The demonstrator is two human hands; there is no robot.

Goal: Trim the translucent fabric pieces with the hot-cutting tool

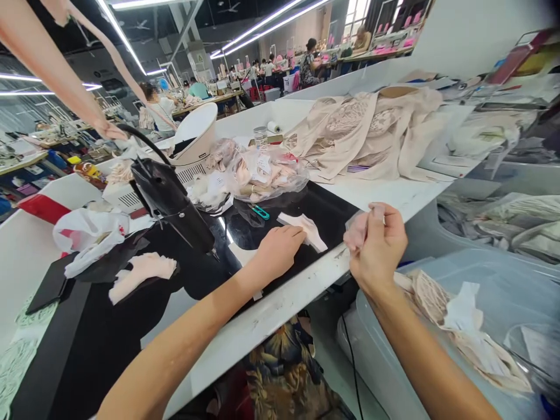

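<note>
Pale pink fabric scrap (356, 232), pinched in my right hand (378, 251): light, floppy, I judge; take its edge. At nine o'clock my left hand (275, 254) rests open.

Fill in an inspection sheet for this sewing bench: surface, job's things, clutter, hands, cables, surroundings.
Surface: glossy black worktop, white front edge.
Job's things: pale fabric piece on the worktop; pink fabric piece held beyond its edge.
Clutter: teal snips, plastic bag of pink pieces, beige garment pile.
Hands: left hand rests on the pale fabric piece; right hand pinches the pink fabric piece.
Cables: black cord hangs below the edge.
Surroundings: clear bin at right; another person's arm upper left; workers at far tables.
</note>
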